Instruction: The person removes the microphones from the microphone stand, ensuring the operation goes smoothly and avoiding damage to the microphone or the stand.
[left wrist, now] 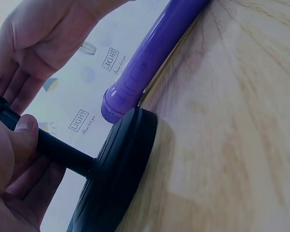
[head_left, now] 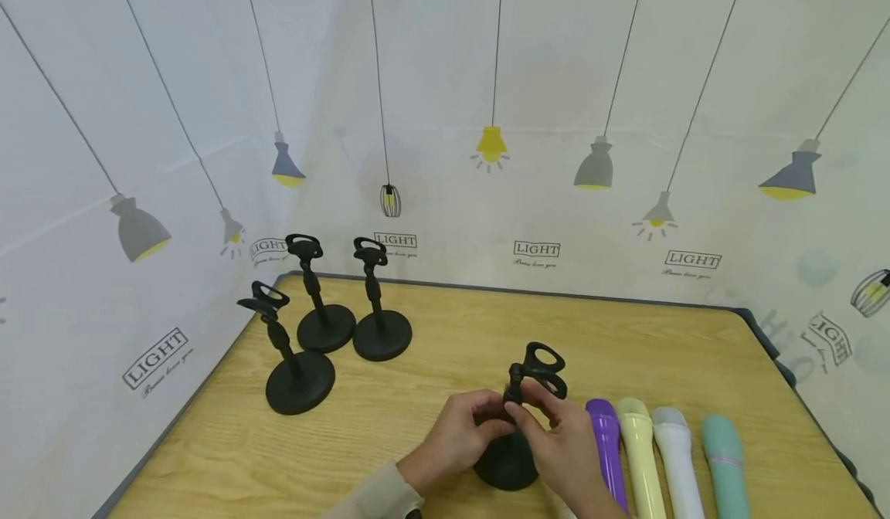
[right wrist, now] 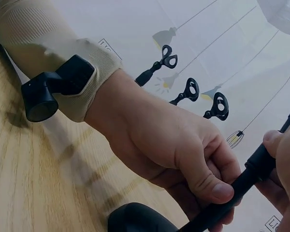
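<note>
A black desktop microphone stand [head_left: 507,469] stands near the front of the table, its round base on the wood and its clip [head_left: 545,360] at the top. My left hand [head_left: 455,434] grips the pole, thumb and fingers around it in the left wrist view. Higher up, just below the clip, my right hand [head_left: 566,442] pinches the stand between thumb and fingers. Beside the base lies a purple microphone [left wrist: 145,65]. Cream [head_left: 641,457], white [head_left: 677,461] and mint green microphones [head_left: 726,465] lie to its right.
Three more black microphone stands, a front one [head_left: 299,380], a back one [head_left: 325,326] and a right one [head_left: 382,334], stand at the table's left rear. A white sheet [head_left: 445,79] printed with lamps rises behind the wooden table [head_left: 431,334] and along its sides.
</note>
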Demonstrator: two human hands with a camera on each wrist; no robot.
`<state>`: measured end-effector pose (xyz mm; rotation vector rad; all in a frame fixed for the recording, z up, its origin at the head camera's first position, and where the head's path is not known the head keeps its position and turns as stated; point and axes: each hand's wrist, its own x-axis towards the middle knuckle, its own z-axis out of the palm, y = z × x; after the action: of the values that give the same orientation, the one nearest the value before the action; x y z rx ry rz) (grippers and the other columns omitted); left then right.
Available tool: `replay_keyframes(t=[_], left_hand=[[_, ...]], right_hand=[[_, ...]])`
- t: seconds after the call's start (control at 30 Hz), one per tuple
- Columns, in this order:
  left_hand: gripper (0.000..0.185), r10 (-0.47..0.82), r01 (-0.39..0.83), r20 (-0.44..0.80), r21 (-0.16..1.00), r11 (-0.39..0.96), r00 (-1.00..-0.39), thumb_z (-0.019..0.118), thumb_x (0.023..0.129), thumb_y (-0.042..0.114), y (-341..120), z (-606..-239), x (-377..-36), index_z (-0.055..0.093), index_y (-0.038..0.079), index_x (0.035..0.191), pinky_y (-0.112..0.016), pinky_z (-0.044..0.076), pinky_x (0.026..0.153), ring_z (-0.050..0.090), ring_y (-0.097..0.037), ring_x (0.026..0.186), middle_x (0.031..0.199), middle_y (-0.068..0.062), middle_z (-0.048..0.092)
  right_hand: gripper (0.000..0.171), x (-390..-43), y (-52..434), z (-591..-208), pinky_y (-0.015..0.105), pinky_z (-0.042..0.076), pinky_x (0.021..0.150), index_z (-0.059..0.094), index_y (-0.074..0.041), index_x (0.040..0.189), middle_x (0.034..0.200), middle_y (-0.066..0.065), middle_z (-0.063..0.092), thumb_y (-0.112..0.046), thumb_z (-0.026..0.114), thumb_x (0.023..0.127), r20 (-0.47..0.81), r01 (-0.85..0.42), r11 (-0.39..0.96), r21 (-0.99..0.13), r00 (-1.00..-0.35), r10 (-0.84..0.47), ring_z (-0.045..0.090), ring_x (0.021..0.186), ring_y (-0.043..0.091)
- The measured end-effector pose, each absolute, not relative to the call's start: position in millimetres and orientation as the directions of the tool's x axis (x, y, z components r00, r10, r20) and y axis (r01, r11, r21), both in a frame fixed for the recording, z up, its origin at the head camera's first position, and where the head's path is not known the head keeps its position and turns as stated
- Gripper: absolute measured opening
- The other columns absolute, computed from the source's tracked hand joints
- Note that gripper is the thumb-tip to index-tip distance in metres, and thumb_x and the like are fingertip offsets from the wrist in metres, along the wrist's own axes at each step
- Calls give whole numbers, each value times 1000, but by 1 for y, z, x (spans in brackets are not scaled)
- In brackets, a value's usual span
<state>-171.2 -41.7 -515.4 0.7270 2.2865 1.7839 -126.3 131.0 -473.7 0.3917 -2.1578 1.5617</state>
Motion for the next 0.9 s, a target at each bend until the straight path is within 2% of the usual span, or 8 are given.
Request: replay_keyframes(t=[0.1,0.23,0.33,0.47,0.57,0.7,0.8,0.9], left_hand=[[21,461,284,174,941,182,-870,78,99,7,-41,-514,-172,79,11,119,-21,59,96,76,-7,110,119,-6,82],[20,454,275,161,941,197,-876,78,99,8,-41,-514,-172,79,11,119,-21,58,97,75,-7,111,119,-5,82],[18,444,264,145,940,217,-884,77,101,9,-42,-515,-171,79,11,118,-22,59,97,75,-7,109,117,-4,82],[17,436,254,136,941,225,-889,73,103,10,-42,-515,-170,80,11,119,-23,60,98,74,-8,112,118,-4,82],[18,441,262,150,943,205,-885,73,103,11,-41,-516,-169,80,12,120,-23,60,98,75,-9,113,119,-4,82],[19,454,278,172,944,178,-874,76,101,11,-41,-516,-168,80,11,120,-22,60,96,76,-8,109,117,-6,82],[19,449,280,175,943,178,-876,77,101,10,-41,-516,-168,80,11,119,-21,59,95,76,-6,107,116,-6,83],[17,445,282,176,941,185,-878,78,100,10,-42,-515,-169,80,10,117,-21,59,95,75,-5,106,114,-6,83]], right_hand=[[28,-129,138,-473,12,55,98,75,6,126,116,15,82,2,75,98,464,-464,277,-841,-883,-72,74,111,1],[33,-130,143,-473,11,53,101,68,6,137,129,19,78,-4,68,105,353,-378,195,-905,-923,-151,70,119,-2],[36,-130,138,-473,13,52,103,68,2,137,132,18,77,-6,72,103,286,-303,153,-941,-950,-123,70,122,0],[36,-131,127,-472,19,55,104,75,-5,128,125,7,80,-11,85,94,240,-241,175,-955,-970,-23,74,118,8],[30,-131,121,-471,21,57,101,78,-6,120,117,4,82,-11,88,91,261,-247,220,-944,-964,40,76,115,14],[25,-131,123,-471,15,57,96,80,-6,115,109,8,84,-4,86,91,333,-308,264,-914,-941,58,77,106,10],[25,-132,130,-473,13,57,95,80,-6,117,109,10,84,-2,83,93,399,-385,291,-876,-917,-11,77,105,7],[26,-134,138,-475,14,57,98,77,-7,123,118,10,82,-2,76,98,448,-464,313,-829,-885,-125,76,111,8]])
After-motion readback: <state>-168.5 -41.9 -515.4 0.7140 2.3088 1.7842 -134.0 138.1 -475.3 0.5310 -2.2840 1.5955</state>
